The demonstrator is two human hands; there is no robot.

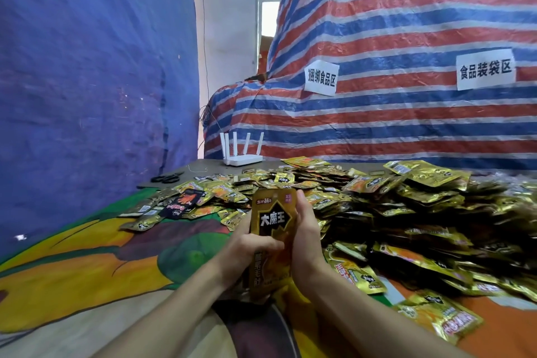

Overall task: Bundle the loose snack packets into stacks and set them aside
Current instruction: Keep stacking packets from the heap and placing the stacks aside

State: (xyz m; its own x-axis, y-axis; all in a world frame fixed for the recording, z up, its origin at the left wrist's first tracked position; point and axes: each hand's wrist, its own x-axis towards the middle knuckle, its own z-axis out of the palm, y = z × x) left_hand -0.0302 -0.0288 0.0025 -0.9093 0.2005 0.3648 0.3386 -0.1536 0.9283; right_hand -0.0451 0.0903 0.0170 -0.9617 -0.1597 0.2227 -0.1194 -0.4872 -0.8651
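A stack of gold snack packets [272, 216] stands upright in front of me, held between both hands. My left hand [251, 253] grips its left side with the thumb curled over the front. My right hand [305, 237] lies flat against its right edge, fingers straight and pointing up. A large heap of loose gold packets [406, 212] spreads over the table from the centre to the right. Several more packets [203, 197] lie scattered to the left of the stack, one of them black [181, 203].
A colourful patterned cloth [87, 264] covers the table. A white router [242, 151] and black scissors [167, 178] sit at the far edge. Behind hang a blue tarp [87, 67] and a striped tarp [406, 67] with two paper signs.
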